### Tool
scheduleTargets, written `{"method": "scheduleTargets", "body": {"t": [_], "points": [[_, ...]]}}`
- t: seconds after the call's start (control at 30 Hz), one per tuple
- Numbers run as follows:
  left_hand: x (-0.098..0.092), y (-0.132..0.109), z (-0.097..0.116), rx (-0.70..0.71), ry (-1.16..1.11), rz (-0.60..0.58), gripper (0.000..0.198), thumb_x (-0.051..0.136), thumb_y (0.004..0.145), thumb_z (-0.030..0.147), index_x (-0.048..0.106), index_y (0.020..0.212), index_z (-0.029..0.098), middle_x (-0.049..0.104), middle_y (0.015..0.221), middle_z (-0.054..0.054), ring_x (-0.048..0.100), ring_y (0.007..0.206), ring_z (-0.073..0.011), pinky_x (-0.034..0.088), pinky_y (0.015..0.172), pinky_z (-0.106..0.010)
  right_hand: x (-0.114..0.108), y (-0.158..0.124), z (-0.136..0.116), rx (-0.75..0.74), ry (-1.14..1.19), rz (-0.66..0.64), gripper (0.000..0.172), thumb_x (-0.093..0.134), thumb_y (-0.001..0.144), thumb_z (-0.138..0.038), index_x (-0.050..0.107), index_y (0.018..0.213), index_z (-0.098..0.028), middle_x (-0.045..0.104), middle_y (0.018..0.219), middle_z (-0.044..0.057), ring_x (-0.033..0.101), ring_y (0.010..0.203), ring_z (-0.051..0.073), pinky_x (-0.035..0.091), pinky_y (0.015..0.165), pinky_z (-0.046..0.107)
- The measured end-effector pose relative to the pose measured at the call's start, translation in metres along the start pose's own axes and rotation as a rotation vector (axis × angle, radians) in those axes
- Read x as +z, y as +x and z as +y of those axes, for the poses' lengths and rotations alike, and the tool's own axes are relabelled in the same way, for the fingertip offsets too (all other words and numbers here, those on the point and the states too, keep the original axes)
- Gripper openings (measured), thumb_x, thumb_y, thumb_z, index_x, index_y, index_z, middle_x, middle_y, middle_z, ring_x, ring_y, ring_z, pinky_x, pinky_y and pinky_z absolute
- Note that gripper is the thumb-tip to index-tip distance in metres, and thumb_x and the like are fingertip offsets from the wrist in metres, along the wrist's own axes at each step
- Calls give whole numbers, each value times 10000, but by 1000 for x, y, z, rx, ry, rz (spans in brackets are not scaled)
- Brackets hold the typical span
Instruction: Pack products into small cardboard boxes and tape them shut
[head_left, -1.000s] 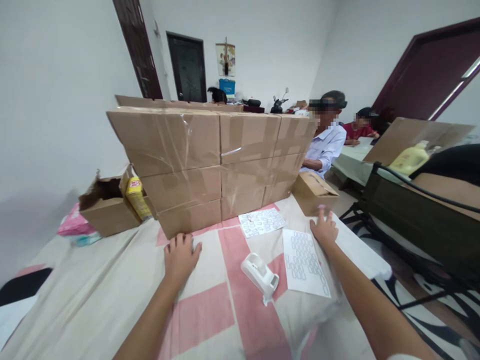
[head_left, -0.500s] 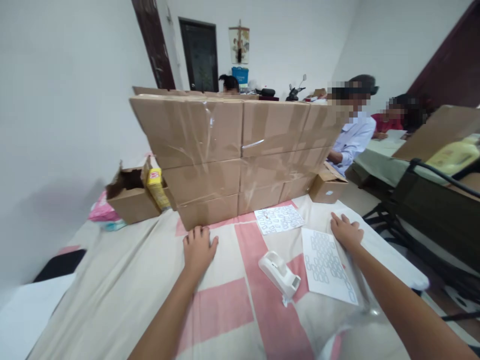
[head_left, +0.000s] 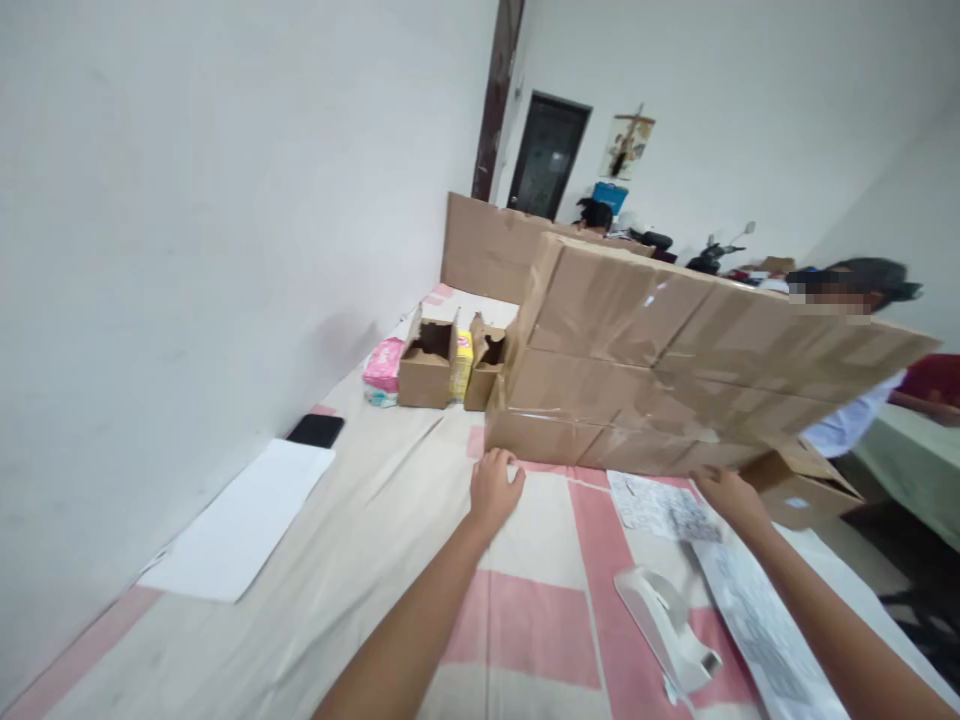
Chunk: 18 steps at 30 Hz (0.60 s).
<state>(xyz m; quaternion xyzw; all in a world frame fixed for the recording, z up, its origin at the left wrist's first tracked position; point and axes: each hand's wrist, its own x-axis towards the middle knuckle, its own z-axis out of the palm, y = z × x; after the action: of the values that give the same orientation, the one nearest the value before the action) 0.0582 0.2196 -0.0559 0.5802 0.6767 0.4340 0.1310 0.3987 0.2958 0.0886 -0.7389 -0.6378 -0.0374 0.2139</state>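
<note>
A large block of taped brown cardboard boxes (head_left: 592,395) stands on the cloth-covered table in front of me. My left hand (head_left: 495,492) is at its lower left corner, fingers apart against the base. Near the block's lower right edge is my right hand (head_left: 729,497), slightly blurred, with its fingertips close to the cardboard. Beneath and beside my right arm lie two printed sheets, one near the block (head_left: 660,507) and one closer to me (head_left: 765,620). Between my arms rests a white tape dispenser (head_left: 666,630).
Open small boxes (head_left: 424,380), a yellow pack (head_left: 461,368) and a pink package (head_left: 384,365) stand at the back left. A black flat object (head_left: 316,431) and white paper (head_left: 244,520) lie by the wall. People sit beyond the block; another box (head_left: 799,485) is at right.
The view has turned left. The block now stands at a different angle, its left side showing. My right hand has moved from beside the nearer sheet to the block's lower right edge.
</note>
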Motion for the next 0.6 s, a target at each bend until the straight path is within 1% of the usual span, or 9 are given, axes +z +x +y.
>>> {"method": "scheduleTargets", "body": {"t": [0.07, 0.13, 0.23, 0.27, 0.33, 0.4, 0.47, 0.53, 0.6], "points": [[-11, 12, -11, -92, -101, 100, 118, 503, 948, 208, 620, 939, 213, 672, 965, -53, 637, 936, -176, 489, 859, -310, 12, -14, -69, -164, 61, -152, 285, 593, 826, -368, 704, 641, -182, 712, 730, 195, 697, 756, 347, 515, 743, 466], [-26, 25, -28, -199, -175, 209, 151, 459, 986, 218, 602, 939, 201, 653, 882, -30, 624, 824, -152, 494, 786, -289, 32, -43, -142, -362, 162, -274, 290, 597, 852, -426, 712, 704, -204, 732, 764, 137, 693, 769, 289, 517, 786, 411], [-57, 44, -60, -349, -247, 376, 176, 471, 1019, 285, 595, 992, 164, 620, 832, -11, 590, 737, -139, 504, 739, -299, 75, -93, -249, -574, 409, -364, 308, 579, 881, -447, 722, 1075, -255, 761, 1060, 57, 699, 964, 210, 520, 899, 321], [-69, 49, -71, -388, -264, 432, 191, 485, 1022, 311, 595, 1015, 156, 621, 859, -16, 593, 753, -141, 512, 749, -308, 93, -106, -281, -517, 678, -317, 355, 605, 857, -410, 706, 1132, -209, 748, 1121, 97, 693, 1004, 238, 523, 916, 352], [-91, 57, -92, -441, -285, 533, 209, 511, 1015, 338, 592, 1062, 151, 628, 940, -35, 608, 823, -155, 527, 794, -334, 130, -122, -335, -449, 825, -258, 496, 537, 884, -419, 595, 1311, -175, 676, 1299, 136, 650, 1148, 249, 519, 967, 383], [-109, 63, -108, -460, -293, 613, 194, 496, 1009, 301, 568, 1115, 155, 627, 1024, -58, 618, 917, -170, 525, 863, -353, 167, -129, -372, -349, 912, -200, 608, 454, 911, -417, 439, 1441, -121, 547, 1457, 194, 546, 1314, 256, 470, 1057, 424], [-121, 67, -118, -453, -289, 664, 198, 470, 991, 242, 530, 1165, 168, 614, 1120, -89, 610, 1030, -179, 503, 935, -345, 200, -132, -392, -262, 971, -174, 670, 392, 924, -413, 315, 1495, -70, 441, 1531, 244, 453, 1405, 260, 411, 1119, 455], [-126, 68, -123, -437, -274, 691, 271, 506, 951, 213, 491, 1219, 176, 572, 1245, -136, 569, 1168, -196, 476, 993, -333, 224, -133, -398, -215, 1019, -184, 686, 378, 922, -416, 284, 1499, -58, 421, 1538, 256, 437, 1418, 259, 384, 1141, 468], [-126, 67, -123, -427, -253, 707, 443, 614, 885, 208, 448, 1294, 164, 491, 1374, -187, 482, 1313, -237, 427, 1080, -362, 239, -132, -396, -209, 1061, -205, 679, 422, 906, -430, 323, 1487, -94, 454, 1524, 226, 458, 1400, 254, 384, 1142, 464]]}}
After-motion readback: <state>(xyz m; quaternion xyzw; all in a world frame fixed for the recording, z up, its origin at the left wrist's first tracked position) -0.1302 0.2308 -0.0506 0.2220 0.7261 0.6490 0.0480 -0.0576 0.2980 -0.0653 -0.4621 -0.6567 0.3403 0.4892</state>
